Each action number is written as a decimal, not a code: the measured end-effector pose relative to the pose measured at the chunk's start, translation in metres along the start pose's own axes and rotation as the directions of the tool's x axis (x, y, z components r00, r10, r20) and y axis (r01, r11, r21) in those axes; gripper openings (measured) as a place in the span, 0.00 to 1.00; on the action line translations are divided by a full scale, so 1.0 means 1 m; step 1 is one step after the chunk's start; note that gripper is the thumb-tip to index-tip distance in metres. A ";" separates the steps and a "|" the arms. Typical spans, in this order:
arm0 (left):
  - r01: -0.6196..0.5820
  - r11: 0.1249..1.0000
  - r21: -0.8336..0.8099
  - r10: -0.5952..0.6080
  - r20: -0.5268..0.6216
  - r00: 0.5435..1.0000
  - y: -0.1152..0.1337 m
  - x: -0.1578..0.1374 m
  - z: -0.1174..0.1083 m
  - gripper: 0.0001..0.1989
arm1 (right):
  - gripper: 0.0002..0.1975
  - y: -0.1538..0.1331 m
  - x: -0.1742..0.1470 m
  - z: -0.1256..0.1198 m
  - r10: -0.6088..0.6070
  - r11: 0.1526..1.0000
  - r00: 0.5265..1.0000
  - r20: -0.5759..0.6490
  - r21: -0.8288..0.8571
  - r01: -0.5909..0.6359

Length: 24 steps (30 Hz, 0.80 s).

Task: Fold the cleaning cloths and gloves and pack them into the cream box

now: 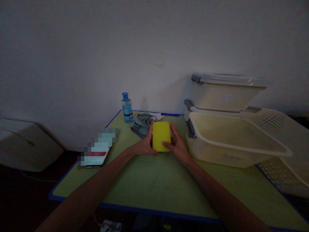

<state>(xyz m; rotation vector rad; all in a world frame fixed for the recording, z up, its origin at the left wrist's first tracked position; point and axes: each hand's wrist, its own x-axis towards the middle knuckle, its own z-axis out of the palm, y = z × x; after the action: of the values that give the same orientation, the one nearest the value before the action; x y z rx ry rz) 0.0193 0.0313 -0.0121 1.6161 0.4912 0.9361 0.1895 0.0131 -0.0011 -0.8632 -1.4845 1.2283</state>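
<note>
Between my two hands is a yellow block-shaped object [161, 135] with rounded corners, held above the middle of the green table [154, 183]. My left hand [145, 144] grips its left side, thumb near the bottom edge. On the right side, my right hand [177, 143] closes around it, with the thumb lying across its lower front face. A crumpled grey-green patterned cloth [142, 124] lies just behind my left hand. What kind of thing the yellow object is cannot be told; its far side is hidden.
A blue-capped bottle [127, 109] stands at the back left. Nearer on the left lies a phone or tablet [98, 154]. An open cream plastic bin [231, 158] sits on the right, before a lidded bin [224, 96] and a perforated basket [277, 129]. The wall closes off the back.
</note>
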 end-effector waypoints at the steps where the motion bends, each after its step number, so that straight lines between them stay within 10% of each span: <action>1: 0.006 1.000 -0.001 -0.006 -0.007 1.000 0.000 0.000 -0.001 0.67 | 0.47 -0.001 0.000 0.000 0.005 1.000 1.000 0.017 0.018 -0.005; 24: 0.134 0.984 -0.119 -0.144 -0.079 0.986 0.015 -0.001 0.003 0.61 | 0.65 -0.002 0.003 -0.017 -0.019 0.995 0.945 0.327 0.098 -0.014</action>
<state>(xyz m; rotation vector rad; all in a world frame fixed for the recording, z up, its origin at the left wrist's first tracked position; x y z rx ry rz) 0.0188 0.0252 0.0018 1.4246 0.5935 0.9153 0.2052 0.0205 0.0020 -0.6094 -1.6677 1.4845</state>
